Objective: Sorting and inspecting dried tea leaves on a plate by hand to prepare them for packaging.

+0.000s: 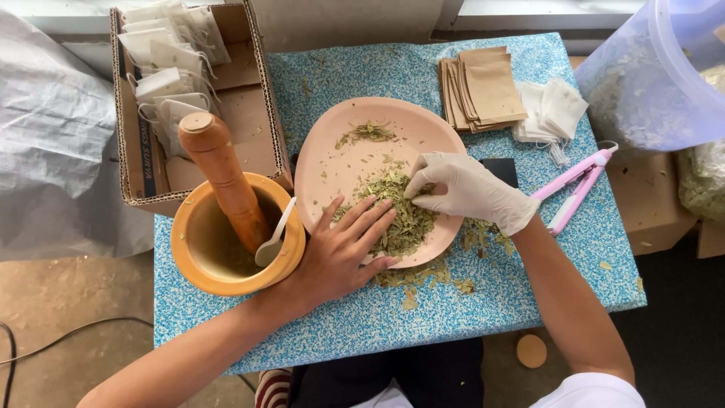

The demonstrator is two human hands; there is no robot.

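Note:
A pink plate (343, 162) on the blue speckled table holds a pile of dried green leaves (400, 215). My bare left hand (343, 253) lies flat with fingers spread, resting on the plate's near edge and the leaves. My right hand (468, 189), in a white glove, pinches leaves at the top of the pile with its fingertips together. A smaller clump of leaves (368, 134) lies at the plate's far side.
A wooden mortar (196, 253) with pestle (223, 177) and white spoon (273, 236) stands left of the plate. Behind it is a cardboard box (253, 113) of white bags. Brown pouches (483, 87), white bags (555, 109), a pink sealer (578, 185) and a plastic tub (657, 75) lie right.

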